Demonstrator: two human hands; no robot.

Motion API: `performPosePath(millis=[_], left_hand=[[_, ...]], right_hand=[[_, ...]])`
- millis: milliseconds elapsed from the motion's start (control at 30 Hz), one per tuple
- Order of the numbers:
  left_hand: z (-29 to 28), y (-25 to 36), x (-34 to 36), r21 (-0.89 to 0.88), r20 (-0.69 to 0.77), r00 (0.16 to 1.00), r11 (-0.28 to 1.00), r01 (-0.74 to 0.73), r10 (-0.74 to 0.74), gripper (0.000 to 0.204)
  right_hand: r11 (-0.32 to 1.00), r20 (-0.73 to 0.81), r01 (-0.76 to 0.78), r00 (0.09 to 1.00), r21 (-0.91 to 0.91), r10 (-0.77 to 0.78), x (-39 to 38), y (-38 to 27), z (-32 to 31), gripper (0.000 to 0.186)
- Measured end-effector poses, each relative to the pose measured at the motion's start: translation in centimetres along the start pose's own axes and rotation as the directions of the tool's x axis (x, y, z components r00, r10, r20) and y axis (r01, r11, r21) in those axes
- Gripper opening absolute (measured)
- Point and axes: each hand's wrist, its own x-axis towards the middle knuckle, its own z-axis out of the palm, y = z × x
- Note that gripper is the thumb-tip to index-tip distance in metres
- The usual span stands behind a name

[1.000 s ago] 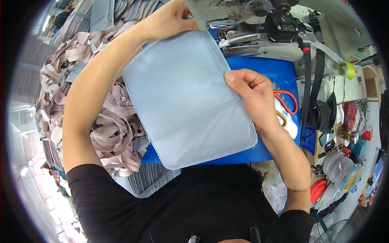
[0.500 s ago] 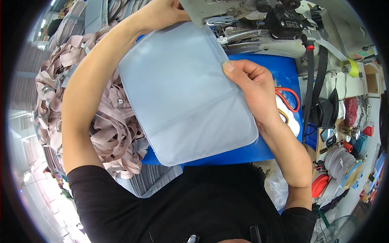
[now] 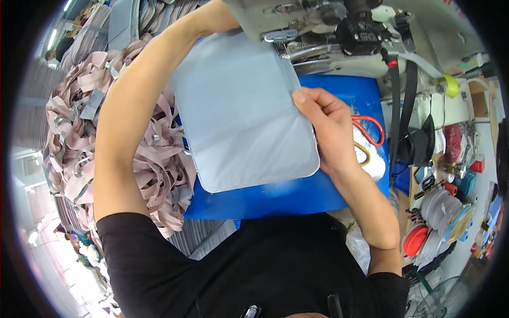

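Cardboard box [image 3: 479, 104] toward 3 o'clock: contents unclear. Machine [image 3: 371, 58] at 1 o'clock partly obscures left hand [image 3: 227, 16]; grip indeterminable. Right hand [image 3: 330, 119] pinches central grey panel [image 3: 244, 114] at its 3 o'clock edge.

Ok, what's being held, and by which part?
The right hand pinches the grey panel by its right edge; left hand is partly hidden by the machine, its hold unclear.

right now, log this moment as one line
right hand: pinching gray-blue panel by its right edge | left hand: mostly hidden behind machine | panel: over blue tabletop | pink straps: heaped left of panel
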Motion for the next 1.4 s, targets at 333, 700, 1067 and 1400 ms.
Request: performPosePath(millis=[333,700,1067,1400], left_hand=[[0.2,-0.7,0.1,0.021,-0.132,0.991,0.999,0.023,-0.020,0.022],[16.9,11.6,-14.4,0.529,-0.638,0.696,0.844,0.084,0.330,0.028],[15.1,9.7,-13.6,0.564,-0.538,0.698,0.817,-0.120,0.473,0.018],[14.9,10.1,-11.9,0.646,-0.405,0.735,0.740,-0.191,0.543,0.017]], right_hand=[[0.997,0.022,-0.027,0.999,0.075,0.025,3.7,-0.6,0.8,0.032],[0.994,-0.043,0.093,0.995,0.060,-0.090,2.4,0.2,0.2,0.025],[0.865,0.004,0.337,0.932,-0.371,-0.361,-0.2,2.8,-1.0,0.024],[0.994,-0.002,0.104,0.995,0.028,-0.104,-1.1,2.3,-0.8,0.015]])
